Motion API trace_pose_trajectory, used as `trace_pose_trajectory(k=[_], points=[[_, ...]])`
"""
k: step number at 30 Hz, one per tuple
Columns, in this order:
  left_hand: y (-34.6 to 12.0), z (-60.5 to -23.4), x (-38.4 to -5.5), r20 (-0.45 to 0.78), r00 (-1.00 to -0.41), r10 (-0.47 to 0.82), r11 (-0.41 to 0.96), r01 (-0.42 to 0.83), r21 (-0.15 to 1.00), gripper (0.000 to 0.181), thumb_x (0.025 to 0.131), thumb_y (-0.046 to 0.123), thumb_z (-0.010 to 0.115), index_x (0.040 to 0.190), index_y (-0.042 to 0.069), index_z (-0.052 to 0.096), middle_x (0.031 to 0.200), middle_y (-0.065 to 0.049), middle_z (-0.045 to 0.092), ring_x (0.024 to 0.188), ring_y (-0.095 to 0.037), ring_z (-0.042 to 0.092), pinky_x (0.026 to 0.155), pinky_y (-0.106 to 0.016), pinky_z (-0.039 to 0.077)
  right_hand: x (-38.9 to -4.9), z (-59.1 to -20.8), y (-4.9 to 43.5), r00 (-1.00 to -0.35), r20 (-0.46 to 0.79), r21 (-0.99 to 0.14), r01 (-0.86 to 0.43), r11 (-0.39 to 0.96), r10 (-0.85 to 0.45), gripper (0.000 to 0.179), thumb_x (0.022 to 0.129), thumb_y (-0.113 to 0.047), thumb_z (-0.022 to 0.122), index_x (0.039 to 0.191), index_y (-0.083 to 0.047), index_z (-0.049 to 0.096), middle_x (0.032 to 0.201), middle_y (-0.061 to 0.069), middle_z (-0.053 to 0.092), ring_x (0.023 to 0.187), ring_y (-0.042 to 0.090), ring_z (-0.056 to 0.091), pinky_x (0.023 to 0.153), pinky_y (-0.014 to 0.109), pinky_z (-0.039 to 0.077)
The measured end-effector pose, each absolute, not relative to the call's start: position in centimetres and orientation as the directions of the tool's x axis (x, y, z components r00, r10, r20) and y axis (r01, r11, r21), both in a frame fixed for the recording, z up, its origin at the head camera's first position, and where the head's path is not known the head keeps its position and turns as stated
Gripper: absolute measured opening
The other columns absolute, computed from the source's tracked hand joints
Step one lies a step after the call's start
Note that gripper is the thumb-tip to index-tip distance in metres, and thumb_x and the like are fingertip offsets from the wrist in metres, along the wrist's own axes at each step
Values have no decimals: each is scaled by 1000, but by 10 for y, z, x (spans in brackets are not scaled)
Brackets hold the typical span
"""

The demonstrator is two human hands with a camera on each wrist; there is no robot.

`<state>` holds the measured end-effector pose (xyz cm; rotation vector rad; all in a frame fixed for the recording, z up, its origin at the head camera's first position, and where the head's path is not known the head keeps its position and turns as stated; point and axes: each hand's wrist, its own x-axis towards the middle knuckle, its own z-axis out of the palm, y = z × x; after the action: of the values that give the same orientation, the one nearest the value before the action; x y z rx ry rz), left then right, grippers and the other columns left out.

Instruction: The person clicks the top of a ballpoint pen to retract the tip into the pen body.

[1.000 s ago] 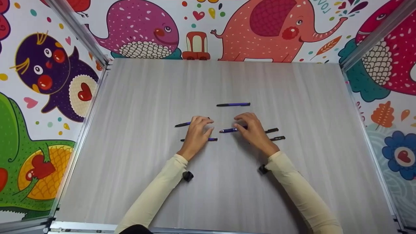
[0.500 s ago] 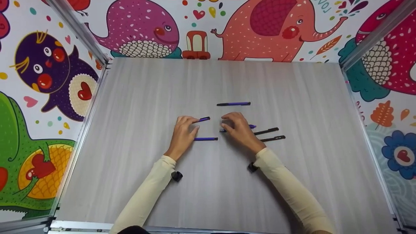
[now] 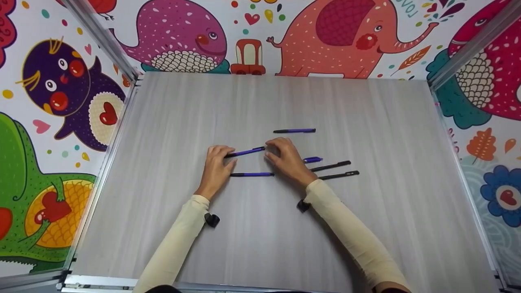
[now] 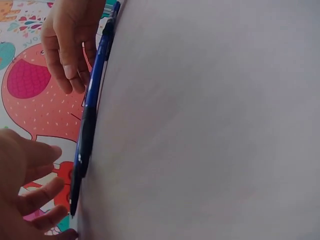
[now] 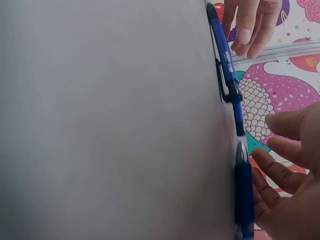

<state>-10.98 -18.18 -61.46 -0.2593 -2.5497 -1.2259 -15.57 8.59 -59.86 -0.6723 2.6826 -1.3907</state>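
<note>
A slim blue-purple pen with a black grip lies slightly slanted between the hands. My left hand hovers by its grip end, thumb and fingers spread apart in the left wrist view. A similar pen lies nearer me, its tip end close to the left thumb. My right hand has its fingertips beside the slanted pen's far end; its fingers are loosely bent and hold nothing. Under and behind this hand lies a thicker blue-purple pen, partly hidden, with its metal tip showing in the right wrist view.
Two black pens lie side by side to the right, their left ends hidden by the right hand. Farther back is another blue-purple pen. Metal frame rails and cartoon-printed panels border the wood-grain table.
Both hands have slid leftward over the table, uncovering the slanted pen, the nearer pen and more of the black pens. The pens stay about where they were.
</note>
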Motion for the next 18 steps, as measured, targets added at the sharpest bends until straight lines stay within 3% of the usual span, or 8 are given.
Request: trace_pose_trajectory(k=[9,18], points=[[-185,-610,-116,298,-950,92,725,269,634,29,95,4,86,122,-3,79,123,-16,73,125,-37,57,110,-51,48,-161,-606,71,-916,122,-725,-345,596,-381,30,105,-12,77,133,-3,74,135,13,69,134,33,55,117,49,46],[-181,-613,-117,311,-943,119,788,281,549,21,99,9,84,118,0,81,118,-15,72,121,-36,57,111,-58,44,-162,-610,65,-907,173,-645,-398,652,-383,20,105,-14,78,122,-5,78,127,11,68,124,33,57,110,50,47]])
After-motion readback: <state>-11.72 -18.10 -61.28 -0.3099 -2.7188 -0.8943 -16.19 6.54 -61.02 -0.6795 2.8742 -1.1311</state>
